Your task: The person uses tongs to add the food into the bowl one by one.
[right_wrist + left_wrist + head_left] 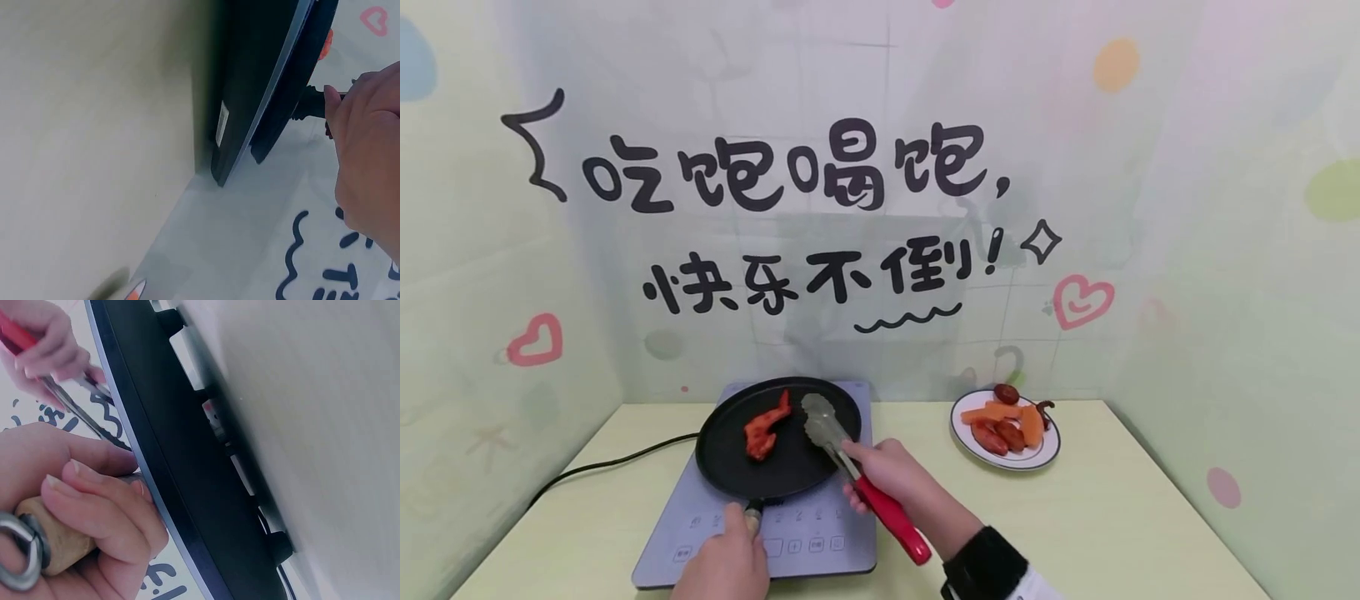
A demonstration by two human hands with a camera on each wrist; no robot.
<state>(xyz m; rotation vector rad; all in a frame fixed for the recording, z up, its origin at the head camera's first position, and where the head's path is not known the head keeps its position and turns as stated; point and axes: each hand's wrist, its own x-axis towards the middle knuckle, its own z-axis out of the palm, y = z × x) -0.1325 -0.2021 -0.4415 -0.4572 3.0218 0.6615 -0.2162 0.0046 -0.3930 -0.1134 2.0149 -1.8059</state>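
Observation:
My left hand [726,554] grips the handle of a round black frying pan [722,462] on an induction cooker [658,546]. Up close in the left wrist view, that handle [62,540] is wooden with a metal ring at its end. A reddish chicken wing [763,435] lies left of the pan's middle. My right hand [889,475] holds red-handled metal tongs [826,423], whose scalloped tips are over the right part of the pan, apart from the wing. In the right wrist view the left hand [372,150] shows at the handle; the tongs are out of that view.
At the back right of the table [1120,500], a white plate [1000,463] holds sausages, orange carrot-like pieces and other dark food. A black cord [617,461] runs left from behind the cooker. Printed wall sheets [850,358] stand behind and at both sides.

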